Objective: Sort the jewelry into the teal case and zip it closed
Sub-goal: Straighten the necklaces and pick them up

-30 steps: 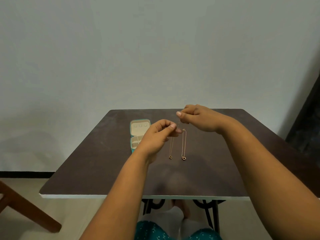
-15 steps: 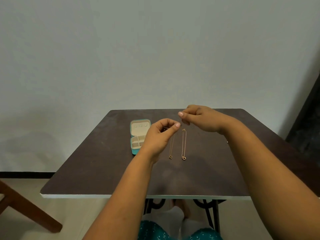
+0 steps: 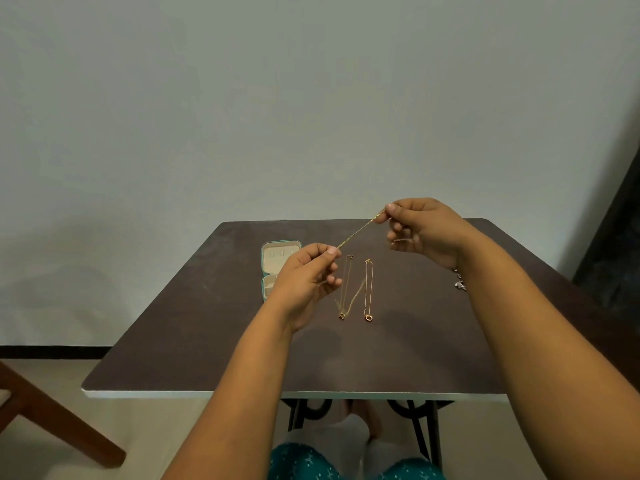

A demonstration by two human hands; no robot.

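We hold a thin gold chain (image 3: 358, 233) stretched taut in the air between both hands, above the dark brown table (image 3: 207, 323). Our left hand (image 3: 306, 284) pinches its lower end between thumb and forefinger, the other fingers curled loosely; our right hand (image 3: 420, 232) pinches the upper end the same way, higher and farther from us. The teal case (image 3: 280, 268) lies open on the table just left of our left hand, its cream lining showing, partly hidden by that hand. On the table right of the case, below the taut chain, lie two gold pendant necklaces (image 3: 368, 289) side by side. Farther right of the case, by our right forearm, sits a small silvery piece (image 3: 460, 284), perhaps earrings.
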